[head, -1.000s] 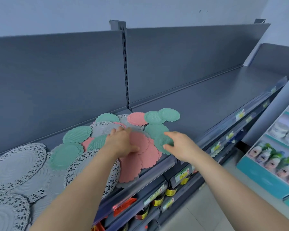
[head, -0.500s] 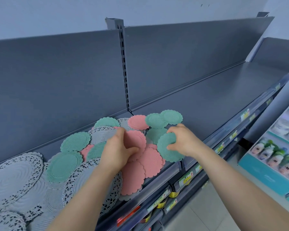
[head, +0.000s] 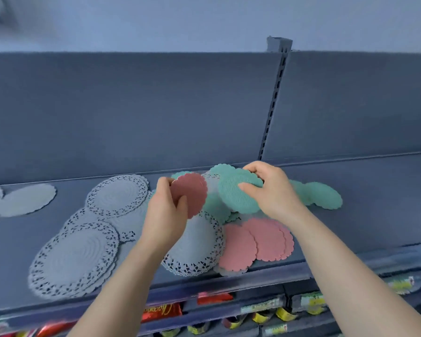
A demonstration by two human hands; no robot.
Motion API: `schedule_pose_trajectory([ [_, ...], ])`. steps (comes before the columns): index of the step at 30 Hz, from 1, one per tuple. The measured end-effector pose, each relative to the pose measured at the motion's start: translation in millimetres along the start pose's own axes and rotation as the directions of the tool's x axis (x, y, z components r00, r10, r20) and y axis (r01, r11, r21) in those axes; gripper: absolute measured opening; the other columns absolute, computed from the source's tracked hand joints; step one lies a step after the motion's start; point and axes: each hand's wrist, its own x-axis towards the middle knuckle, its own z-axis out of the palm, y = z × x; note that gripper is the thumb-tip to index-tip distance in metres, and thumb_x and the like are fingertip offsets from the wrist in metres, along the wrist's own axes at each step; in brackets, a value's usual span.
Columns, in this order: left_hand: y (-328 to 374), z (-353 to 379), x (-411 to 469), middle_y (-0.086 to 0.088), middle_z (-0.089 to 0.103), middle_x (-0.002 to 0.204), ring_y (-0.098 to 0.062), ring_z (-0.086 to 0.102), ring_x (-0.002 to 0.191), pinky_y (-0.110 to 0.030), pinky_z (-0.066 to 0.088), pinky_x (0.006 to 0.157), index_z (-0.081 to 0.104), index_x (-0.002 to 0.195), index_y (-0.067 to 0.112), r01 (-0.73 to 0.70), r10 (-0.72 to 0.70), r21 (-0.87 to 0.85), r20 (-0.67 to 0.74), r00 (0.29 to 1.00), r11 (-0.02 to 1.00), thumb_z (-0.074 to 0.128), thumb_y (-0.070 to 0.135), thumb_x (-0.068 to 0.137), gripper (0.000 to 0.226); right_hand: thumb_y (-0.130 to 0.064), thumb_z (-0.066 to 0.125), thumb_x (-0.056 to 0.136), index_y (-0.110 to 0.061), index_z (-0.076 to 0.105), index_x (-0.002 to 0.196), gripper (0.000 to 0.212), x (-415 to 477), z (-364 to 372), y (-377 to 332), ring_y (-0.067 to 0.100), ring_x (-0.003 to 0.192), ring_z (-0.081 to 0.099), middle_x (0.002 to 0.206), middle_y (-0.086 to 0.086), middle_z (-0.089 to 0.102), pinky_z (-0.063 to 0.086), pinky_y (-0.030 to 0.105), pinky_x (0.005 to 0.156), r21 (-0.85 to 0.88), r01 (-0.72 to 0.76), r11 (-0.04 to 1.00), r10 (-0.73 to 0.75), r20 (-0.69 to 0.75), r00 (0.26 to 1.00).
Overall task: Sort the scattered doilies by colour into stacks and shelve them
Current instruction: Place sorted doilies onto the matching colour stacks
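The sorting step was in hand, and nothing had yet been squared into stacks. The left hand [head: 164, 210] pinched a pink doily [head: 190, 194] by its lower edge, thumb in front and fingers curled behind, holding it tilted up clear of the shelf [head: 374, 215]. The right hand [head: 270, 188] gripped a green doily [head: 238, 198], thumb pressed on its face and fingers curled over its far rim, above the mixed heap at the middle of the shelf.

More pink doilies [head: 260, 239] lay overlapped at the shelf's front edge, just beside a white lace doily [head: 197, 246]. Other green doilies [head: 323, 195] lay towards the back edge on the right. Large white lace doilies [head: 73, 256] were spread over the left part.

By my judgement, the next move called for each hand to take up another doily of its own colour. The doilies looked thin and overlapped, so a lift could drag a neighbour of the wrong colour along.
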Motion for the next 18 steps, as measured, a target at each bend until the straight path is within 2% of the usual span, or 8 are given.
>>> schedule_pose_trajectory([
  [3, -22.8, -35.8, -15.3, 0.014, 0.053, 0.08, -0.002, 0.051, 0.069, -0.017, 0.034, 0.053, 0.044, 0.104, 0.019, 0.086, -0.082, 0.027, -0.11, 0.991, 0.996, 0.051, 0.011, 0.091, 0.017, -0.014, 0.063, 0.087, -0.019, 0.059, 0.097, 0.012, 4.2, 35.6, -22.8, 0.009, 0.083, 0.058, 0.091, -0.013, 0.063, 0.043, 0.028, 0.072, 0.043, 0.039, 0.998, -0.043, 0.103, 0.994],
  [5, -39.0, -61.2, -26.9, 0.013, 0.054, 0.078, -0.002, 0.05, 0.065, -0.017, 0.032, 0.049, 0.045, 0.103, 0.02, 0.127, -0.116, 0.052, -0.176, 0.978, 0.991, 0.053, 0.013, 0.092, 0.016, -0.013, 0.061, 0.088, -0.018, 0.06, 0.098, 0.012, 4.8, 60.5, -40.4, 0.013, 0.085, 0.063, 0.092, -0.009, 0.067, 0.048, 0.028, 0.07, 0.084, 0.062, 0.995, -0.075, 0.171, 0.982],
  [7, -55.8, -88.6, -37.1, 0.012, 0.054, 0.077, -0.003, 0.051, 0.066, -0.02, 0.033, 0.05, 0.045, 0.102, 0.02, 0.169, -0.149, 0.062, -0.251, 0.957, 0.984, 0.054, 0.014, 0.091, 0.015, -0.01, 0.06, 0.089, -0.017, 0.061, 0.1, 0.013, 4.6, 86.0, -60.2, 0.012, 0.086, 0.065, 0.094, -0.006, 0.069, 0.048, 0.021, 0.068, 0.132, 0.088, 0.987, -0.116, 0.228, 0.967],
  [11, -90.6, -145.2, -52.0, 0.014, 0.055, 0.081, 0.0, 0.052, 0.071, -0.016, 0.036, 0.053, 0.045, 0.102, 0.022, 0.244, -0.216, 0.027, -0.375, 0.901, 0.969, 0.055, 0.013, 0.092, 0.017, -0.009, 0.06, 0.089, -0.017, 0.061, 0.099, 0.013, 4.2, 140.2, -101.2, 0.013, 0.085, 0.066, 0.094, -0.005, 0.071, 0.047, 0.021, 0.068, 0.197, 0.142, 0.97, -0.199, 0.313, 0.929],
  [15, -129.6, -202.0, -56.7, 0.006, 0.055, 0.087, -0.015, 0.051, 0.076, -0.015, 0.034, 0.055, 0.046, 0.107, 0.018, 0.311, -0.258, 0.041, -0.461, 0.849, 0.95, 0.053, 0.011, 0.092, 0.018, -0.009, 0.059, 0.089, -0.019, 0.061, 0.099, 0.014, 2.9, 198.4, -144.1, 0.012, 0.09, 0.065, 0.099, -0.007, 0.069, 0.049, 0.024, 0.072, 0.22, 0.171, 0.96, -0.246, 0.377, 0.893],
  [18, -161.3, -243.3, -52.8, 0.003, 0.054, 0.094, -0.018, 0.049, 0.083, -0.026, 0.036, 0.063, 0.048, 0.113, 0.014, 0.371, -0.308, 0.048, -0.465, 0.83, 0.928, 0.052, 0.008, 0.092, 0.022, -0.008, 0.057, 0.089, -0.018, 0.06, 0.101, 0.016, 2.7, 241.4, -173.4, 0.012, 0.094, 0.064, 0.101, -0.005, 0.068, 0.052, 0.03, 0.08, 0.215, 0.183, 0.959, -0.26, 0.415, 0.872],
])
